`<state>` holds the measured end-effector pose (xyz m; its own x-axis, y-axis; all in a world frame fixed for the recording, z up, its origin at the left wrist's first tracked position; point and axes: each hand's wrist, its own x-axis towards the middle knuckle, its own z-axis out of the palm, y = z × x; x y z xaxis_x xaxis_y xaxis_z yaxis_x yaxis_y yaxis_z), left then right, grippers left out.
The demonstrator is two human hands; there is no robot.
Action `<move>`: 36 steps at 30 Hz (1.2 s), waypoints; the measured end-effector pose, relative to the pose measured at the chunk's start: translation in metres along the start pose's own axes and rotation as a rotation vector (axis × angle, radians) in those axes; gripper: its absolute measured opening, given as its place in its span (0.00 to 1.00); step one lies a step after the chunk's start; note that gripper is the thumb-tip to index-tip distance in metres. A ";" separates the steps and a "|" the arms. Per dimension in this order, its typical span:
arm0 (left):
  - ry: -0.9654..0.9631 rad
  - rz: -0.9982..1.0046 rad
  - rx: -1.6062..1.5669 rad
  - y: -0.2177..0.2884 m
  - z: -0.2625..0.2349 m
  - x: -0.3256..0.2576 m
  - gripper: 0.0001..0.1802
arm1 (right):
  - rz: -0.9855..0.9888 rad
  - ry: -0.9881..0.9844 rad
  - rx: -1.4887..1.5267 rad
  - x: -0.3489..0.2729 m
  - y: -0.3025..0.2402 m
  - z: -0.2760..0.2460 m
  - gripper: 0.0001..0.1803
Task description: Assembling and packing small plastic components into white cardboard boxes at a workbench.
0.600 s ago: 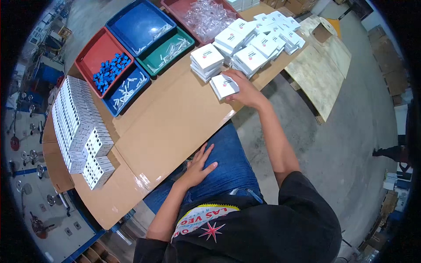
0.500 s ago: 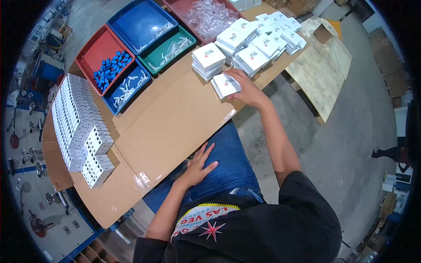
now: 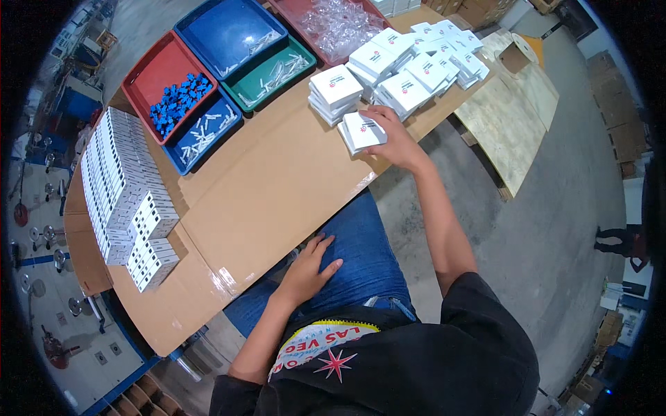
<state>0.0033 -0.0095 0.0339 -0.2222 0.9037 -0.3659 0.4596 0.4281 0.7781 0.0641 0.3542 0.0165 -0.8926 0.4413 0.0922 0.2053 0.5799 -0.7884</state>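
My right hand is closed around a flat white box, thumb along its near side and fingers at its far side. This box sits on top of a low stack near the front edge of the cardboard-covered table. Close behind it stands another stack of white boxes, with several more white boxes piled to the right. My left hand lies on my jeans below the table edge, fingers stretched and apart, holding nothing.
Across the table's back are a red tray of blue parts, blue trays, a green tray with small white pieces, and a red tray of clear plastic pieces. White blocks are stacked at the left. A wooden pallet stands right.
My right hand stays at the white box, with the fingers shifted slightly. My left hand has drawn back a little on my lap. The whole view has tilted slightly.
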 end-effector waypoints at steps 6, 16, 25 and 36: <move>0.086 0.053 0.009 -0.002 0.003 -0.015 0.32 | 0.000 0.050 0.011 -0.003 -0.007 -0.002 0.48; 0.091 0.079 0.004 -0.010 0.005 -0.013 0.32 | 0.002 0.063 0.025 -0.003 -0.004 0.001 0.47; 0.114 0.072 -0.032 -0.005 0.003 -0.014 0.31 | 0.005 0.067 0.022 -0.008 -0.014 -0.002 0.48; 0.476 0.167 -0.768 0.010 -0.025 0.005 0.35 | -0.078 -0.008 0.330 -0.046 -0.119 0.068 0.57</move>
<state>-0.0148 -0.0014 0.0523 -0.6135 0.7831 -0.1016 -0.1418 0.0173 0.9897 0.0536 0.2180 0.0646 -0.9040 0.3978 0.1565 -0.0038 0.3587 -0.9334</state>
